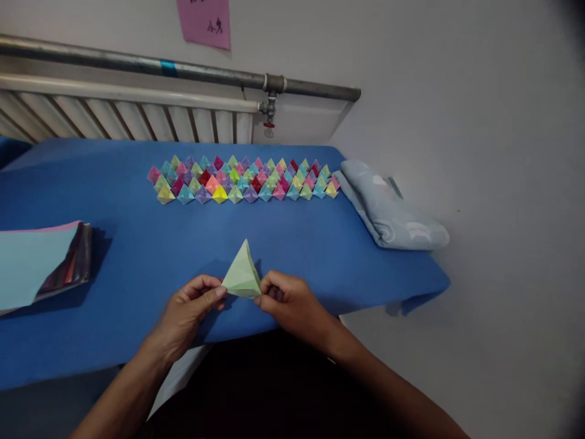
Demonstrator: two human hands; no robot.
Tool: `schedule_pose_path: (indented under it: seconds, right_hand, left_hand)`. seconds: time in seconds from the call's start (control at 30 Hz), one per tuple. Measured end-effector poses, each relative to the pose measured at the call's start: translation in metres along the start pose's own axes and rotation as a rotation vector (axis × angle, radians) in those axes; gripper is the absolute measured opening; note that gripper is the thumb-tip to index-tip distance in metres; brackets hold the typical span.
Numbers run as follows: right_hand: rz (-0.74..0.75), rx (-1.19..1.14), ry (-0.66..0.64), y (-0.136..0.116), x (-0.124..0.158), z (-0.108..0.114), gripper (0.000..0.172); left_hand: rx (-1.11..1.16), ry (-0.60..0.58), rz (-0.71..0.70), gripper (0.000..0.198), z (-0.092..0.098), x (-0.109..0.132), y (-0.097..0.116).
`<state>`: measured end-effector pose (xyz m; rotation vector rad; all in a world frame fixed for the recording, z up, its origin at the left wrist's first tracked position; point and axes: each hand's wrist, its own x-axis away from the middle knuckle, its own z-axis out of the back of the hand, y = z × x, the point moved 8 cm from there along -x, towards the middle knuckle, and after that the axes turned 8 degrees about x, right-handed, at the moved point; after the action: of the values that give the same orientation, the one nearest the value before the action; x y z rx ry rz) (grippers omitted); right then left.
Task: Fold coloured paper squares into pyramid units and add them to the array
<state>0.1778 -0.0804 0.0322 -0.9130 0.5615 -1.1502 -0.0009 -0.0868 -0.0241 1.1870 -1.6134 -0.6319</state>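
Note:
A pale green folded paper triangle (242, 272) is held just above the blue-covered table (137, 244), near its front edge. My left hand (192, 305) pinches its lower left corner with thumb and fingers closed. My right hand (287, 302) grips its lower right corner, fingers curled. The tip of the paper points up and away from me.
Several small coloured folded paper pieces (242, 178) lie in rows at the back of the table. A stack of coloured paper sheets (41, 259) sits at the left. A folded light blue cloth (393, 210) lies at the right edge. A radiator (128, 113) and pipe run behind.

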Motion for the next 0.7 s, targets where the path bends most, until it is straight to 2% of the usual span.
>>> schedule_pose_path:
  seconds: [0.13,0.27,0.37,0.5,0.6,0.7]
  right_hand:
    - [0.146,0.096,0.028,-0.026,0.004,0.008,0.011]
    - [0.295,0.075,0.226,-0.047,0.007,0.033,0.003]
    - [0.368,0.067,0.314,-0.056,0.005,0.042,0.006]
    - [0.418,0.057,0.283,-0.068,-0.003,0.035,0.008]
    - [0.414,0.06,0.209,-0.075,-0.008,0.025,0.009]
    - [0.395,0.083,0.143,-0.077,-0.012,0.017,0.017]
  left_hand:
    - [0.195,-0.021,0.103,0.034,-0.003,0.0,-0.004]
    - [0.36,-0.016,0.153,0.032,0.0,0.0,-0.007]
    - [0.417,-0.047,0.177,0.032,0.0,0.001,-0.011]
    - [0.404,-0.118,0.203,0.033,-0.006,0.005,-0.013]
    - [0.384,-0.117,0.217,0.035,-0.006,0.007,-0.015]
    - [0.334,-0.151,0.199,0.028,-0.005,0.007,-0.015]
